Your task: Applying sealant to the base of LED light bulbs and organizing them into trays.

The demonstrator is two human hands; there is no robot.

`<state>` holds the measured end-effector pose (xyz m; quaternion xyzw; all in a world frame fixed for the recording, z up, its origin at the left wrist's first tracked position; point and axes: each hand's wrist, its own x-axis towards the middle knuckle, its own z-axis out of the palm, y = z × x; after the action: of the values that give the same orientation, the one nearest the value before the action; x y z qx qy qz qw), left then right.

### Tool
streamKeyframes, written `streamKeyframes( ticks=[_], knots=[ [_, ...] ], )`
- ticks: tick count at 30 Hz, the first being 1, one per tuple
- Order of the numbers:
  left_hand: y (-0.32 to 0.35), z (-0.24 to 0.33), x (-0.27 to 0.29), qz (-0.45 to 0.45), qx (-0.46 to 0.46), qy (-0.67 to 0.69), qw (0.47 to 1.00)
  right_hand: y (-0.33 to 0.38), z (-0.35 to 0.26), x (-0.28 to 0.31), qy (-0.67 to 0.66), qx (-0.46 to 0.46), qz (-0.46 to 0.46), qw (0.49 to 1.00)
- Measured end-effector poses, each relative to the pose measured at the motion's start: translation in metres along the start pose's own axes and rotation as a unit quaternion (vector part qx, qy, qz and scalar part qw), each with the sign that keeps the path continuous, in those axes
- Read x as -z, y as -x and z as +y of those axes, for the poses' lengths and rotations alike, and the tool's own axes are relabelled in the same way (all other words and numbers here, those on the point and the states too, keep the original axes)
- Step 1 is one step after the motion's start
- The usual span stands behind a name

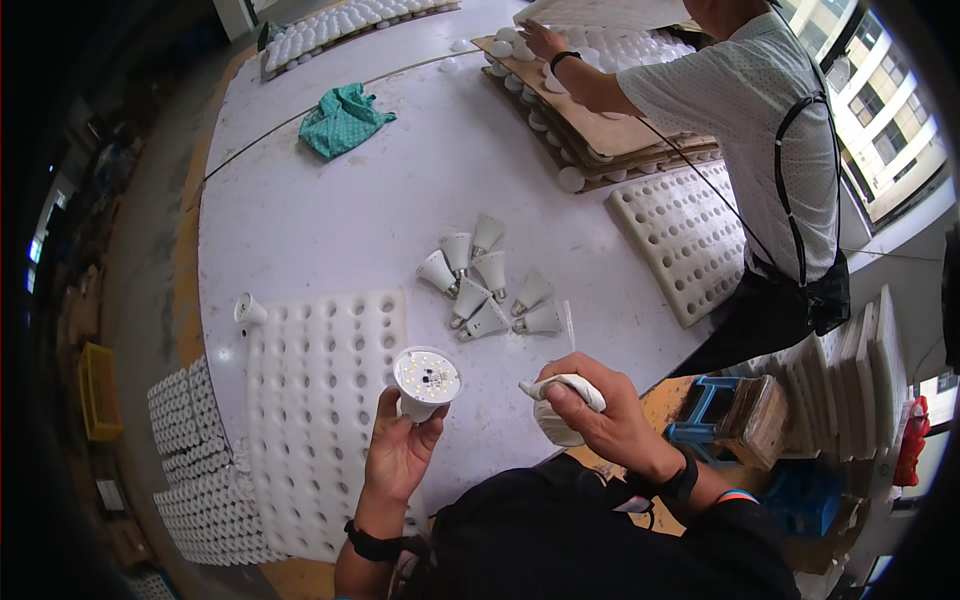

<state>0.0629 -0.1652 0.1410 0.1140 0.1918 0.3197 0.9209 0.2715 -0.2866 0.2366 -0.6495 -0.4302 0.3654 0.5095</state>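
My left hand (pixel 398 455) grips an open LED bulb body (pixel 427 380) by its sides, with the round board and its small yellow LEDs facing up. Wrapped in the fingers of my right hand (pixel 607 412) is a soft white squeeze bag (pixel 558 424), its top folded or twisted over. A thin pale strip rises beside it; I cannot tell whether it is part of the bag. The two hands are apart. Beyond them, several white bulb bodies (pixel 490 268) lie in a loose cluster on the table (pixel 330 220).
A white foam tray with holes (pixel 325 400) lies at the left, one bulb body (pixel 249 309) by its corner. A teal cloth (pixel 345 122) sits farther back. At right, a co-worker (pixel 770 130) reaches over stacked boards (pixel 620 140) of white domes, near another foam tray (pixel 680 240).
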Motion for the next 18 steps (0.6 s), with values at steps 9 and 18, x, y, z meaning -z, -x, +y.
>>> streamKeyframes(
  ticks=[9, 18],
  knots=[
    [-0.056, -0.032, 0.084, 0.073, 0.22, -0.255, 0.939, 0.009, 0.008, 0.014, 0.017, -0.052, 0.005, 0.998],
    [-0.117, -0.057, 0.087, 0.056, 0.003, -0.381, 0.923, 0.0, 0.014, 0.001, 0.079, -0.072, 0.034, 0.994]
  ],
)
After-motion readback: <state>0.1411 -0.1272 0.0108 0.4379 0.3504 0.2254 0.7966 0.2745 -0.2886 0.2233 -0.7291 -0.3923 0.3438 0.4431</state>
